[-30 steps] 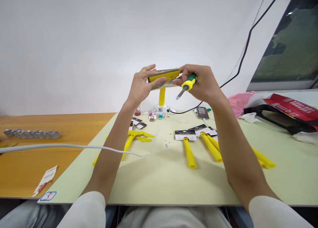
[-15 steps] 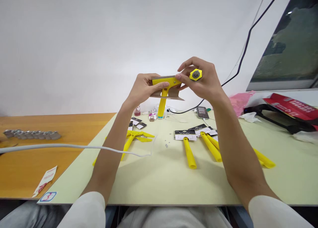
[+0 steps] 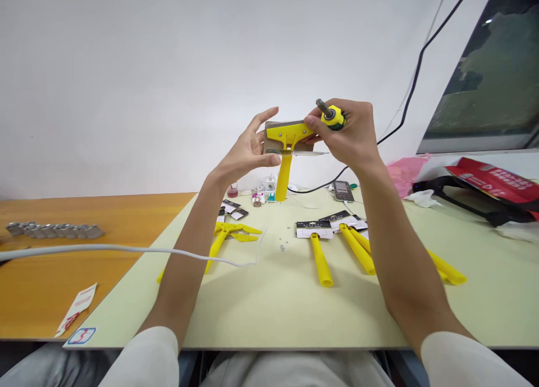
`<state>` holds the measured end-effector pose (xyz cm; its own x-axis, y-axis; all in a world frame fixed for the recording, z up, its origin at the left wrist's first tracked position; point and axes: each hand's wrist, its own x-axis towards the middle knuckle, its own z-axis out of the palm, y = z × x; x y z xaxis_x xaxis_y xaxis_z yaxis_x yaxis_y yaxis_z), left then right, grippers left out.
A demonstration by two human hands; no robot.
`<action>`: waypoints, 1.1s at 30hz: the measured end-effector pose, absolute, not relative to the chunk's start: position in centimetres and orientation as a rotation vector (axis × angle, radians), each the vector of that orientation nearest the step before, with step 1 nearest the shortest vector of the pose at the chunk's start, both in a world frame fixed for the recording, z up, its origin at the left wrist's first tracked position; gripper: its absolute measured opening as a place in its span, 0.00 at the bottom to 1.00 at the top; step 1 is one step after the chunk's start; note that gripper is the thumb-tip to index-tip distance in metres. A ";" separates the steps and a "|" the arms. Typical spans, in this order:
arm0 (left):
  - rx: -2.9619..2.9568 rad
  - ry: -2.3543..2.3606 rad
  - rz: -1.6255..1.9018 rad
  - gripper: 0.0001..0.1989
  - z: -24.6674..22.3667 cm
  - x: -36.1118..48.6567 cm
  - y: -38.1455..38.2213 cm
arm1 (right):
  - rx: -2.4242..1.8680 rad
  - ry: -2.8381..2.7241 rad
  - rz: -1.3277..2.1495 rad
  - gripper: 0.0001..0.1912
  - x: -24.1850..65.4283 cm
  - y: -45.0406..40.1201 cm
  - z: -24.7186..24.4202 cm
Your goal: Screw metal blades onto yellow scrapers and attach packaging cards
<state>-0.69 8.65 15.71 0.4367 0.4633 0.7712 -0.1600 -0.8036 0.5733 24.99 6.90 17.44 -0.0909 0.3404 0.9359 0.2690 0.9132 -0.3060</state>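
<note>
Your yellow scraper (image 3: 289, 132) is up above the pale table (image 3: 269, 317), handle downward and 2 screws (image 3: 304, 131) showing in its head, its right end pinched by your right hand (image 3: 353, 131), which is also closed around a screwdriver (image 3: 332, 117). Your left hand (image 3: 247, 149) spreads open around the scraper's left end; whether its fingers touch, I cannot tell. Below, small metal parts (image 3: 282, 247) lie between a forked yellow piece (image 3: 228, 230) leftward and yellow handles (image 3: 322, 263) beside printed cards (image 3: 315, 227) rightward.
</note>
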 end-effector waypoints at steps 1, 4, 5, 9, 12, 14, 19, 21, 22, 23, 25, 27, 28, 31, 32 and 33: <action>2.076 0.257 1.404 0.52 15.7 -0.5 8.8 | -0.470 -1.670 0.061 0.27 24.9 6.9 17.4; 1.979 0.277 1.424 0.42 15.6 0.3 8.9 | -0.488 -1.626 0.011 0.25 24.7 7.0 17.5; 1.954 0.293 1.426 0.37 15.6 0.5 8.8 | -0.502 -1.614 -0.019 0.24 24.6 7.0 17.5; 1.873 0.406 1.386 0.26 15.5 1.0 8.7 | -0.545 -1.599 -0.074 0.20 24.3 7.1 17.4; 1.799 0.508 1.288 0.27 15.2 1.2 8.8 | -0.548 -1.611 0.004 0.20 24.2 6.8 17.4; 1.756 0.539 1.244 0.27 14.9 1.5 9.0 | -0.529 -1.628 0.114 0.21 24.1 6.4 17.4; 1.578 0.464 1.286 0.24 14.6 2.2 9.6 | -0.500 -1.713 0.408 0.24 23.7 4.2 17.7; 1.497 0.410 1.246 0.23 14.6 2.2 9.7 | -0.508 -1.749 0.431 0.23 23.7 3.6 17.8; 1.460 0.385 1.215 0.22 14.6 2.1 9.7 | -0.510 -1.771 0.425 0.23 23.7 3.4 17.9; 1.424 0.365 1.182 0.20 14.5 2.0 9.7 | -0.512 -1.795 0.412 0.22 23.8 3.4 17.9; 1.358 0.352 1.118 0.17 14.3 1.7 9.6 | -0.518 -1.834 0.365 0.20 23.9 3.5 17.9; 1.295 0.360 1.066 0.16 14.1 1.4 9.6 | -0.525 -1.859 0.315 0.18 24.0 3.9 17.8; 1.270 0.366 1.038 0.16 14.0 1.3 9.6 | -0.530 -1.868 0.300 0.17 24.0 4.0 17.8; 1.220 0.391 0.921 0.17 13.8 0.8 10.0 | -0.551 -1.891 0.272 0.15 24.2 4.2 17.8; 1.221 0.404 0.859 0.16 13.8 0.6 10.2 | -0.562 -1.896 0.258 0.15 24.2 4.2 17.8; 1.230 0.414 0.791 0.15 13.7 0.5 10.4 | -0.575 -1.900 0.240 0.15 24.3 4.2 17.9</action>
<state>0.49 10.42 13.75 0.6725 0.7291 0.1274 -0.3104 0.1216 0.9428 24.28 4.16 17.86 -0.2984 0.4961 0.8153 0.2778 0.8624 -0.4231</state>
